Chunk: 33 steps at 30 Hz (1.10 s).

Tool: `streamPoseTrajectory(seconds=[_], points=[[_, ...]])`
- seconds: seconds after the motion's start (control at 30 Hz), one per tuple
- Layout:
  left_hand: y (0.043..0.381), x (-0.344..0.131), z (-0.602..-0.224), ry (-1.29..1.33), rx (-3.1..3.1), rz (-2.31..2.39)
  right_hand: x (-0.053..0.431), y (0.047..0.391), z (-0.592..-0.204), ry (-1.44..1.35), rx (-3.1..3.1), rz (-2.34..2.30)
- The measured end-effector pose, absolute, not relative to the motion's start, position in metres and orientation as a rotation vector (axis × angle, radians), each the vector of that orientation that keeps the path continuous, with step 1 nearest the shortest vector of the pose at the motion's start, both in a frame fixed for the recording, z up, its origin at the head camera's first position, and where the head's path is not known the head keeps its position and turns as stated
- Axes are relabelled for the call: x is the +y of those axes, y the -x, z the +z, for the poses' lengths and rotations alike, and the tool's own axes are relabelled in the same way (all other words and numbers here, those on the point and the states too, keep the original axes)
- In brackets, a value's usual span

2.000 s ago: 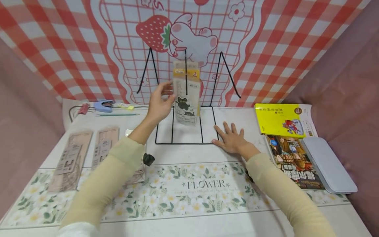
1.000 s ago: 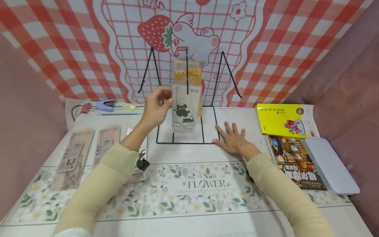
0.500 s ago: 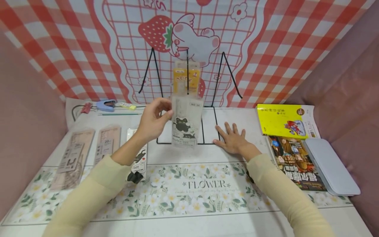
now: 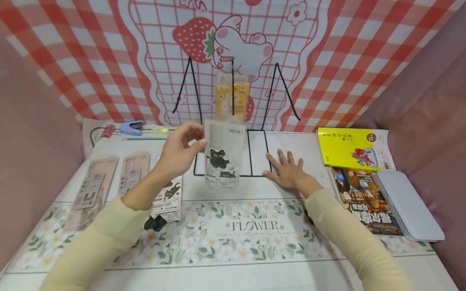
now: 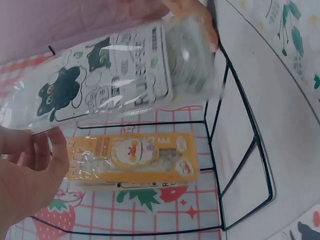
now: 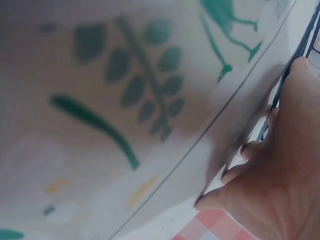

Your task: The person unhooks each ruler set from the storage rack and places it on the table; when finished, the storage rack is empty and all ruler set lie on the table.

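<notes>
My left hand (image 4: pixel 182 149) pinches the left edge of a clear ruler-set packet (image 4: pixel 223 155) printed with black cats. In the left wrist view the same packet stretches above the fingers, slightly blurred. It is off the hook, in front of the black wire display stand (image 4: pixel 251 153). On the stand's middle hook hangs a yellow duck-printed packet (image 4: pixel 233 99), with a paler packet behind it. My right hand (image 4: pixel 289 171) lies flat with spread fingers on the table, its thumb and index finger at the stand's base wire.
Pink ruler packets (image 4: pixel 91 190) and another cat ruler-set packet (image 4: pixel 169 198) lie at left. A blue stapler (image 4: pixel 132 127) sits behind them. At right are a yellow book (image 4: pixel 347 147), a dark-covered book (image 4: pixel 364 202) and a grey case (image 4: pixel 409 204).
My left hand has drawn the cat ruler-set packet forward and down off the middle hook, uncovering the yellow packet. It then moved slightly left. The right hand has stayed in place.
</notes>
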<state>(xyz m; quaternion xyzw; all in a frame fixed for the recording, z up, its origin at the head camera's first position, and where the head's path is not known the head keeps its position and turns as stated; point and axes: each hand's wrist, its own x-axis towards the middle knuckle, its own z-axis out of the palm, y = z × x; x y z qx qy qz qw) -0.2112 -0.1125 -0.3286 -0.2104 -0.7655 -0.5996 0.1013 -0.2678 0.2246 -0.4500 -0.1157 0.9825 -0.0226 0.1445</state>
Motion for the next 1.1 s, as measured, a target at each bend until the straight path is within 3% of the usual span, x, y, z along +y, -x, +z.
streamPoseTrajectory(seconds=[0.2,0.47,0.63,0.83,1.1], points=[[0.201,-0.127,-0.342,0.456,-2.515,-1.731,0.225,0.267,-0.451,0.328,2.832,-0.065],[0.191,-0.149,-0.387,0.187,-2.764,-1.868,0.225,0.268,-0.451,0.354,2.820,-0.083],[0.182,-0.158,-0.406,0.202,-2.878,-1.872,0.225,0.268,-0.451,0.357,2.822,-0.072],[0.170,-0.155,-0.417,0.320,-3.077,-1.547,0.226,0.269,-0.451,0.357,2.821,-0.061],[0.167,-0.156,-0.420,0.201,-3.185,-1.428,0.226,0.269,-0.452,0.351,2.816,-0.063]])
